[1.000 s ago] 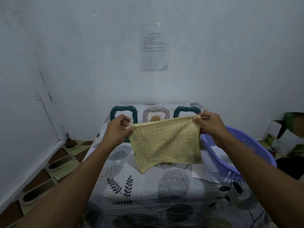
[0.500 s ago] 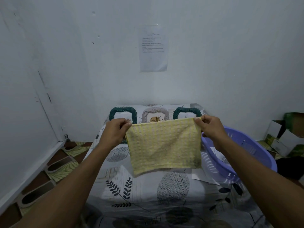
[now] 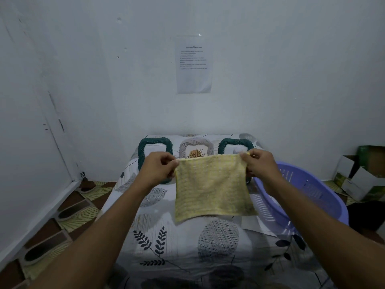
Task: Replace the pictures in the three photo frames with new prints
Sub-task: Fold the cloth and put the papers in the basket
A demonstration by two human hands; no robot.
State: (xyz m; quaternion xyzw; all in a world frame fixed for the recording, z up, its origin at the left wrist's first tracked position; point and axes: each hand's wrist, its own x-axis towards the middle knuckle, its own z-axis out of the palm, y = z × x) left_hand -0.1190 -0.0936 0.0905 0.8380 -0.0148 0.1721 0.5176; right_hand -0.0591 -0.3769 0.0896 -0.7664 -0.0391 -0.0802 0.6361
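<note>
A yellow cloth (image 3: 210, 188) hangs spread flat in the air over the table. My left hand (image 3: 159, 168) pinches its upper left corner and my right hand (image 3: 259, 163) pinches its upper right corner. Behind it, three photo frames stand in a row at the wall: a green woven one (image 3: 155, 143) on the left, a pale grey one (image 3: 196, 146) with an orange flower print in the middle, and a second green one (image 3: 234, 143) on the right. The cloth and my hands hide the frames' lower parts.
The table wears a leaf-patterned cover (image 3: 166, 247). A purple plastic basket (image 3: 325, 197) sits at the right with white paper sheets (image 3: 258, 226) under and inside it. Cardboard boxes (image 3: 362, 174) lie on the floor at far right. A printed notice (image 3: 193, 63) hangs on the wall.
The cloth has been pulled straight and now hangs flat and square between both hands; its lower left corner no longer droops. My hands have shifted slightly.
</note>
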